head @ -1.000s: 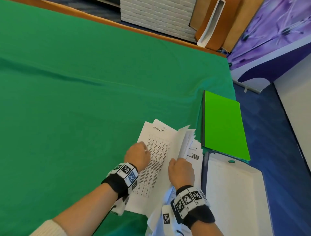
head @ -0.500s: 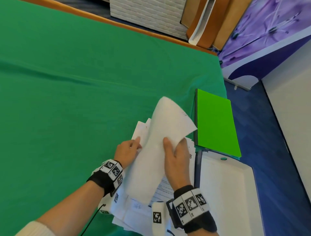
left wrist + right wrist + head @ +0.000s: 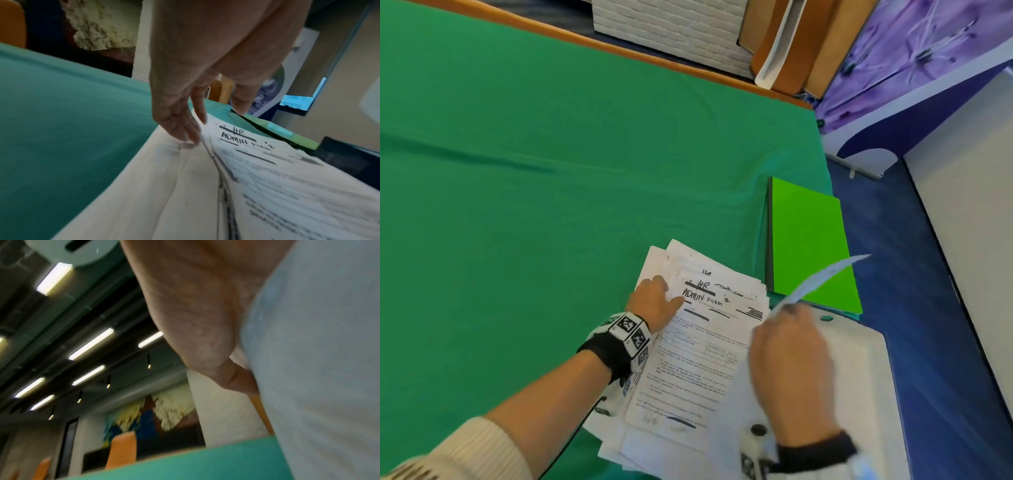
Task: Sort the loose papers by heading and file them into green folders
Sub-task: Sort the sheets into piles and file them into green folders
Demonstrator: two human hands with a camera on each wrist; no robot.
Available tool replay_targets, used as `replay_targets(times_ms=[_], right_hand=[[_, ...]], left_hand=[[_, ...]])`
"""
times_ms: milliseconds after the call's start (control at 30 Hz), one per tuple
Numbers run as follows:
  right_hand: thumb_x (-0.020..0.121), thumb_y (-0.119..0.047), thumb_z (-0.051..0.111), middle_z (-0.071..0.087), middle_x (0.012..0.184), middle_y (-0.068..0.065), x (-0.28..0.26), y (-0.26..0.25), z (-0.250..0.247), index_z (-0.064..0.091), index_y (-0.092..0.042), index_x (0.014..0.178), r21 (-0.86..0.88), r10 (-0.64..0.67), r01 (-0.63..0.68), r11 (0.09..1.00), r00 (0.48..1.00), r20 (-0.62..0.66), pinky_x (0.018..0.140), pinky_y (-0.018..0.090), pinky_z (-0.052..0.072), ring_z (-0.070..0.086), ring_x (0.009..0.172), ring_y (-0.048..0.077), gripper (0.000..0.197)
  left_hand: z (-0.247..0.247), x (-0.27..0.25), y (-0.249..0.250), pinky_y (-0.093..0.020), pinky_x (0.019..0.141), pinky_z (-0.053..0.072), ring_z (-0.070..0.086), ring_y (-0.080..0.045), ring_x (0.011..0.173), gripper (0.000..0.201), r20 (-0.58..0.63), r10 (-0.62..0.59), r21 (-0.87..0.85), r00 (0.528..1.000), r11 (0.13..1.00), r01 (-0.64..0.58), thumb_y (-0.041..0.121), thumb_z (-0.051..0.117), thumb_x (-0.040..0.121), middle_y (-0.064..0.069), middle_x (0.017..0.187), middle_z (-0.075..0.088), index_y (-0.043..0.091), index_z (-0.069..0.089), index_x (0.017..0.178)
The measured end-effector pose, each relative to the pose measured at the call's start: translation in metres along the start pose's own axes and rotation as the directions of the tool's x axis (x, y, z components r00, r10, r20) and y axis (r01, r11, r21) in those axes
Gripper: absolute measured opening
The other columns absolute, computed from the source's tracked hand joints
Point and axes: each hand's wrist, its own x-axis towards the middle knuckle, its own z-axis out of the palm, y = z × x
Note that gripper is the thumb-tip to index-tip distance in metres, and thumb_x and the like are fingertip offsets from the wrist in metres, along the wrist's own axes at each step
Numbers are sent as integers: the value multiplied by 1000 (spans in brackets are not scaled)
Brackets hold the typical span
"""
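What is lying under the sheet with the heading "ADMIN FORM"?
Under the ADMIN FORM sheet lies a stack of more white papers; only their fanned edges show, on the green cloth. Their headings are covered, so they cannot be read.

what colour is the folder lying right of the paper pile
Bright lime green folder, with a dark spine edge; clearest in the head view.

Green-clothed table [image 3: 551, 171]: papers [image 3: 709, 346], folder [image 3: 808, 240]

We see head view bright, evenly lit, wide-angle bending at edges; moving right hand [image 3: 791, 370] and its lifted white sheet [image 3: 822, 277] motion-blurred. Left wrist view dimmer, printed white paper pile [image 3: 267, 170] smeared near lens. Right wrist view blurred, long ceiling strip lights [image 3: 90, 344] glaring.
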Motion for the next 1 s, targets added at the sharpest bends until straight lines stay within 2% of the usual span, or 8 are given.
replay_targets(times_ms=[100, 200, 267, 367, 667, 833, 900, 1000], right_hand=[[100, -53, 25, 51, 124, -1, -15, -8, 60, 57, -19, 121, 41, -171, 166, 985, 946, 277, 89, 30, 48, 57, 107, 16, 51], [84, -82, 10, 64, 105, 3, -24, -9, 99, 66, -12, 99, 373, -92, -126, 919, 852, 515, 86, 34, 48, 61, 93, 16, 91], [82, -83, 14, 63, 94, 2, -21, 8, 119, 65, -16, 89, 398, 47, -264, 879, 878, 477, 78, 33, 47, 58, 85, 14, 84], [90, -64, 45, 41, 133, 1, -15, 41, 137, 44, -21, 129, 146, 212, -284, 948, 902, 375, 98, 30, 43, 44, 119, 16, 58], [59, -73, 72, 27, 123, 1, 4, 56, 145, 14, -19, 140, -56, 323, -331, 942, 845, 427, 89, 30, 52, 52, 113, 15, 113], [58, -73, 73, 23, 126, 3, 11, 56, 142, 8, -12, 143, -99, 342, -331, 938, 850, 401, 87, 28, 50, 56, 111, 14, 124], [59, -75, 71, 23, 124, 2, 10, 57, 144, 10, -12, 142, -94, 339, -329, 940, 862, 377, 84, 28, 51, 57, 108, 14, 121], [60, -81, 64, 20, 119, 2, 7, 59, 148, 17, -12, 141, -84, 318, -309, 947, 873, 370, 76, 27, 51, 59, 101, 15, 117]], left_hand=[[5, 4, 8, -40, 96, 47, 50, -25, 114, 50, -77, 160, 211, 984, 967, -141, 38, 62, 91, -8, 129, 48, 12, 45, 131], [4, 20, 19, -45, 105, 38, 39, -25, 130, 63, -15, 333, 406, 943, 864, -299, 15, 66, 86, -4, 146, 38, 18, 36, 142], [1, 33, 24, -48, 109, 35, 35, -24, 135, 72, 115, 354, 505, 928, 784, -362, 15, 69, 84, -1, 151, 34, 21, 32, 145], [0, 46, 29, -46, 104, 36, 36, -23, 132, 67, 183, 305, 609, 935, 711, -351, 21, 64, 86, -1, 148, 35, 20, 32, 144], [8, 56, 31, -45, 103, 36, 36, -30, 126, 50, 196, 224, 597, 955, 745, -297, 23, 63, 86, -6, 134, 40, 18, 46, 133], [0, 52, 21, -31, 83, 47, 56, -25, 101, 32, 193, 225, -48, 955, 974, -220, 17, 72, 84, -3, 111, 56, 20, 55, 111], [-6, 40, 7, -33, 84, 51, 60, -22, 99, 43, 188, 154, -465, 970, 884, -51, 15, 81, 77, -3, 109, 60, 21, 52, 108], [-2, 15, -14, -40, 93, 54, 67, -23, 98, 33, 312, 82, -492, 946, 866, 88, 20, 79, 79, -4, 108, 68, 18, 57, 104]])
